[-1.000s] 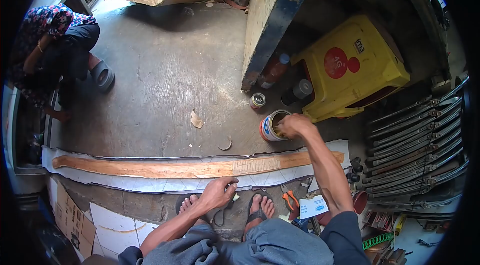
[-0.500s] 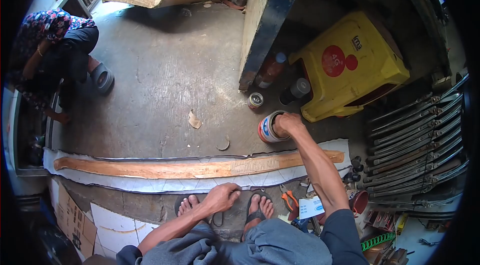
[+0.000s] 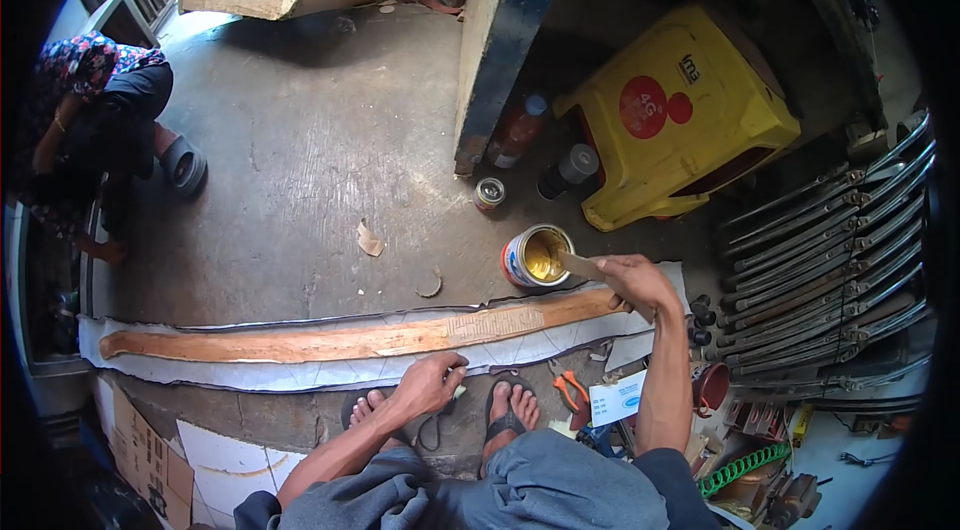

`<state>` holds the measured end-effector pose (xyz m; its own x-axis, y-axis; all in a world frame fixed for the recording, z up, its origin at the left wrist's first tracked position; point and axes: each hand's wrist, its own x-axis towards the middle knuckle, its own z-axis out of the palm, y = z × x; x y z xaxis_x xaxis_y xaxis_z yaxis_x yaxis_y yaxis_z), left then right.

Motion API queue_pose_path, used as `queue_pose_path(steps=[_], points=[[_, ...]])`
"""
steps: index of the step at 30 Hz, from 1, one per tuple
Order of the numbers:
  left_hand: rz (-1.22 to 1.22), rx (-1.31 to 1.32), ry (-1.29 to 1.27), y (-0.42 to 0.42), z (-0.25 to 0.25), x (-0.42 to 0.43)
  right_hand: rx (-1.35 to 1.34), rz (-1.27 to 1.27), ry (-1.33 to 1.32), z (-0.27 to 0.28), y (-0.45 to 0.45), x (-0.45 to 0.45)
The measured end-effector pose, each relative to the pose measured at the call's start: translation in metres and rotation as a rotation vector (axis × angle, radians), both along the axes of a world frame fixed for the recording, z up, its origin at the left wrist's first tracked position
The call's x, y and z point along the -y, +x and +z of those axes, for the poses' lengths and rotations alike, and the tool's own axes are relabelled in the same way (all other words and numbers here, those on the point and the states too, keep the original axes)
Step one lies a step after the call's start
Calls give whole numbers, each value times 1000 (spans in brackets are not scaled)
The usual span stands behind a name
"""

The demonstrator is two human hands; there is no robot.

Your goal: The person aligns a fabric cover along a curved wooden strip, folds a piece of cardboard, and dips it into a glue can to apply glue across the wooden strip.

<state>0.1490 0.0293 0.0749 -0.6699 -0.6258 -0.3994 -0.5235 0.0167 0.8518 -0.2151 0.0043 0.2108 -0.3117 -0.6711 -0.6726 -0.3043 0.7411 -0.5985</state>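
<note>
My right hand [image 3: 640, 285] grips a flat brown spreader [image 3: 582, 267], its far end at the rim of an open can [image 3: 514, 263]. Yellowish, glossy paste [image 3: 543, 256] coats the can's inside. Below lies a long, curved tan strip [image 3: 300, 342] on a white sheet of material [image 3: 200, 370] with dark edges; a patch of the strip has line marks. My left hand [image 3: 425, 382] hovers at the sheet's near edge, above my feet, with its fingers curled in. Whatever may be inside those fingers is hidden; a small pale bit shows just beneath them.
A yellow plastic stool [image 3: 690, 120], a small tin [image 3: 489, 194], a dark canister [image 3: 568, 173] and a bottle [image 3: 518, 130] stand beyond the can. Orange-handled pliers [image 3: 571, 390] lie near my right foot. Stacked metal bars [image 3: 830, 270] are at right. Another person [image 3: 110, 110] sits at left.
My right hand has come out of the can and back toward me, bringing the spreader into view. My left hand stays almost in place. The view has shifted slightly.
</note>
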Motion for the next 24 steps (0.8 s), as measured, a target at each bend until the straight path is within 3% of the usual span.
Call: queue_pose_path(steps=[3,4,5,7,8,9,11,13,17,19,24], points=[[-35,15,-55,-1,-9,-4,102,83,157,-3,11,-24],[-57,47,-70,-3,-9,-4,297,109,93,-6,13,-34],[-74,47,-69,-5,-10,-2,298,91,91,-7,10,-45],[-42,48,-182,-6,-11,-6,747,-207,-410,-9,4,-73],[-47,47,-240,-7,-17,-7,745,-218,-413,-9,1,-84],[-60,44,-241,-8,-21,-7,775,-337,-590,-9,-2,-95],[-62,42,-519,-12,-27,-4,808,-572,-959,-5,-13,-112],[-135,61,-522,-15,-35,0,772,-557,-1049,-11,-34,-133],[-155,86,-612,-25,-49,1,536,-785,-1004,-68,-82,-178],[-234,174,-710,-28,-51,2,218,-965,-630,-91,-104,-193],[-337,266,-653,-32,-50,12,-148,-1043,-540,-161,-151,-221]])
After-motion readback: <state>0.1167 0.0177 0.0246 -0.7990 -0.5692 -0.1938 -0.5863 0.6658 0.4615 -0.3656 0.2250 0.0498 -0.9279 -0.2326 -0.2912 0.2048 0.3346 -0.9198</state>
